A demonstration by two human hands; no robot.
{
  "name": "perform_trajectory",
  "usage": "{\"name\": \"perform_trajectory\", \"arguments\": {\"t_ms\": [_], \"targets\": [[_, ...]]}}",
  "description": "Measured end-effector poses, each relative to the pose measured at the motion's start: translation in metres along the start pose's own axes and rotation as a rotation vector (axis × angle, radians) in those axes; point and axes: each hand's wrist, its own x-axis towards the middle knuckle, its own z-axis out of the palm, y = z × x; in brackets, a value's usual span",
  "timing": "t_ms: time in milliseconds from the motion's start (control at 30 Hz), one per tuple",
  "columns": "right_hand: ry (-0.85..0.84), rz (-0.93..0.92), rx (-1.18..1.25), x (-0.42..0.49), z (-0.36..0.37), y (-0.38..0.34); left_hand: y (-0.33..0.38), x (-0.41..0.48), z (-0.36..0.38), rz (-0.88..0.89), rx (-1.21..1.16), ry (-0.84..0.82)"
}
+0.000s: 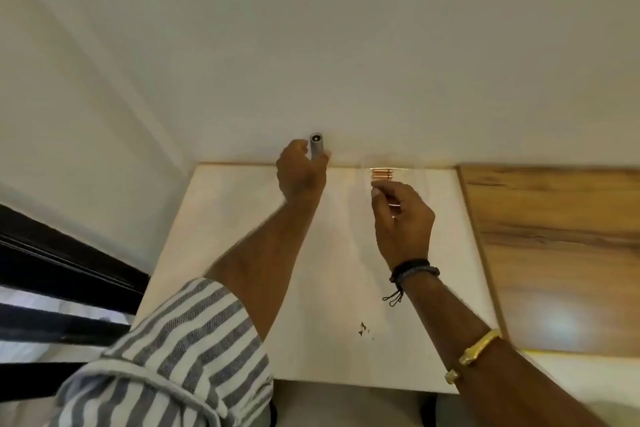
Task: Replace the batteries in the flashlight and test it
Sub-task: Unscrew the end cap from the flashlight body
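Observation:
A grey flashlight (316,146) stands upright near the far edge of the pale table (242,218), its round end facing up. My left hand (300,173) is wrapped around its lower body. Two copper-coloured batteries (382,174) lie side by side by the wall, just right of the flashlight. My right hand (401,215) hovers just in front of them, fingers curled; a small pale object shows between thumb and fingers, too blurred to name.
A white wall (311,45) rises right behind the table. A brown wood-grain panel (554,246) adjoins the table on the right. Dark window bars (62,281) run along the left. A small dark chip mark (363,328) sits on the tabletop.

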Motion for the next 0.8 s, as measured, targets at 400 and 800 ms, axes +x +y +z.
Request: {"name": "perform_trajectory", "arguments": {"t_ms": [400, 800], "targets": [[0.015, 0.113, 0.058, 0.003, 0.013, 0.025, -0.013, 0.019, 0.023, 0.09, 0.055, 0.056], [0.057, 0.166, 0.138, -0.031, -0.018, -0.021, -0.011, -0.087, -0.028, 0.324, 0.031, -0.084]]}}
